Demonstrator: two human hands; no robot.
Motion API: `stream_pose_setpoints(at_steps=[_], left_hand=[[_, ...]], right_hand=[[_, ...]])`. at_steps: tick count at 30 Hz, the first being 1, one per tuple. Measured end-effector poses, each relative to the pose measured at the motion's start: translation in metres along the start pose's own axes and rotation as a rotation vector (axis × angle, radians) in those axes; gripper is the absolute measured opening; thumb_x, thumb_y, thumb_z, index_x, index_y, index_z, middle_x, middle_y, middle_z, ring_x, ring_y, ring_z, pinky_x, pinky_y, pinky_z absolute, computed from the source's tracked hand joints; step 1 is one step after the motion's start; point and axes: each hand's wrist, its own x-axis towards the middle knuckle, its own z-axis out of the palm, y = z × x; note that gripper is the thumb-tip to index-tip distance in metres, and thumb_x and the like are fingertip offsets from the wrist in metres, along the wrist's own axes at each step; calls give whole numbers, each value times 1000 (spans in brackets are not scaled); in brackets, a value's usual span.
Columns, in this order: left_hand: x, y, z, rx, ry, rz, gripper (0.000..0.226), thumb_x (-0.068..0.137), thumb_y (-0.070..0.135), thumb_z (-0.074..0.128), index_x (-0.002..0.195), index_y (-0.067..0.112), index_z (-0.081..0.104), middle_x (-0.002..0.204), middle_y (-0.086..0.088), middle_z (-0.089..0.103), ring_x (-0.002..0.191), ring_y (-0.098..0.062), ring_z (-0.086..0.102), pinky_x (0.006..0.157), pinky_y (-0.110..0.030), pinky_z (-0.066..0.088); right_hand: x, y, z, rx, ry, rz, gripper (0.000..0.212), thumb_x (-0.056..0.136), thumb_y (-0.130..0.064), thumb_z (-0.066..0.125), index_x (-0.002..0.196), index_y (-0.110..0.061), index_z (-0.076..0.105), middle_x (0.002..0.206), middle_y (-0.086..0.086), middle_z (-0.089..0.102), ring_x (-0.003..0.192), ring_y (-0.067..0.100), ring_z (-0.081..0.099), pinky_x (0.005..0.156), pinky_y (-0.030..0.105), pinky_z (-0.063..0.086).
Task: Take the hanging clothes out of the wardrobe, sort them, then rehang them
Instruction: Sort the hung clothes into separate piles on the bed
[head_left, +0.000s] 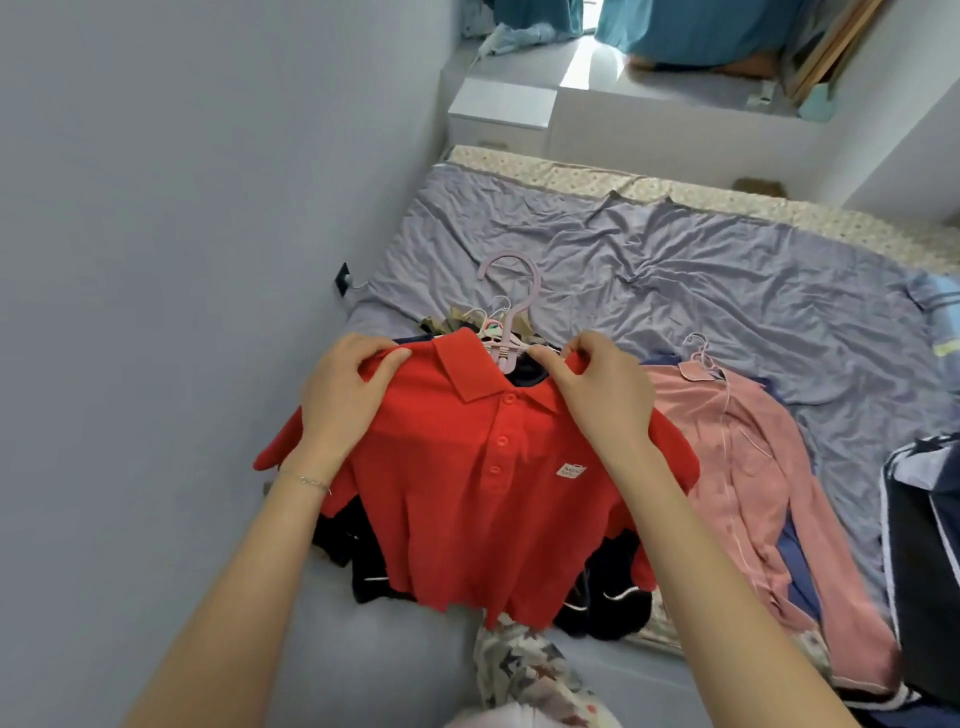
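Note:
A red polo shirt hangs on a pink hanger over a pile of dark clothes at the bed's near left edge. My left hand grips the shirt's left shoulder, thumb on top. My right hand pinches the right shoulder beside the collar. The hanger's hook sticks up behind the collar, with several thinner hanger hooks of the pile behind it. A pink striped pyjama top on its own hanger lies flat on the bed to the right.
The bed carries a crumpled lilac sheet. A dark navy garment lies at the right edge. A pale wall runs close along the left. A white step and ledge stand beyond the bed head. Patterned trousers show below.

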Motion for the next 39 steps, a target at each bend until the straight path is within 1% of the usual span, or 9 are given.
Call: stream_pose_setpoints(at_steps=[4,8,14,17,19,23,26,32,39], left_hand=[[51,-38,50,-24,-80,-88,15,92,38,63,90,25,70,88,16,60,90,-4,54,79,-7,34],[96,-74,105,-14,-154,-201,22,93,36,62,94,17,72,94,2,66,95,-14,56,91,-32,44],[150,-124,175,124,-230,-299,25,96,37,57,97,15,69,102,-5,65,102,-26,56,94,-48,42],[174,-149,212,217,-269,-307,27,98,37,52,99,13,66,104,-7,65,102,-30,56,93,-48,41],[187,-169,239,250,-294,-310,27,99,36,51,99,12,64,104,-8,65,102,-31,55,90,-46,38],[196,-208,283,257,-370,-338,27,99,36,50,108,13,62,111,-9,62,107,-32,52,90,-48,38],[193,-231,299,283,-413,-325,31,99,35,50,121,15,60,117,-10,60,113,-31,51,96,-48,37],[176,-227,288,154,-395,-213,40,97,22,54,136,18,53,141,-2,52,135,-21,42,116,-51,23],[151,-162,236,22,-389,-55,41,97,21,54,138,23,52,148,3,45,142,-15,34,119,-47,15]], right_hand=[[66,20,55,27,-132,26,44,80,-66,61,76,-23,55,65,-13,52,71,15,51,54,27,29],[127,46,109,38,-281,65,43,84,-60,62,81,-17,56,101,-4,72,91,21,64,74,36,48],[192,80,185,-1,-387,110,40,89,-53,60,91,-13,61,97,1,70,90,23,62,75,39,48],[215,100,226,-35,-421,149,39,90,-53,57,90,-14,61,80,-2,63,83,24,61,65,35,41],[228,117,256,-50,-444,184,39,91,-54,56,90,-15,61,77,-4,58,84,24,61,65,35,41],[243,148,307,-101,-466,208,39,92,-53,54,99,-16,62,92,0,66,94,25,62,79,40,49],[247,160,333,-155,-481,207,36,94,-47,53,110,-16,62,110,6,67,106,29,60,87,43,46],[221,158,323,-112,-412,174,43,93,-31,60,132,-15,55,131,8,59,123,31,50,98,46,39],[151,111,241,71,-261,156,51,91,-16,62,141,-11,49,140,6,54,131,25,46,112,42,33]])
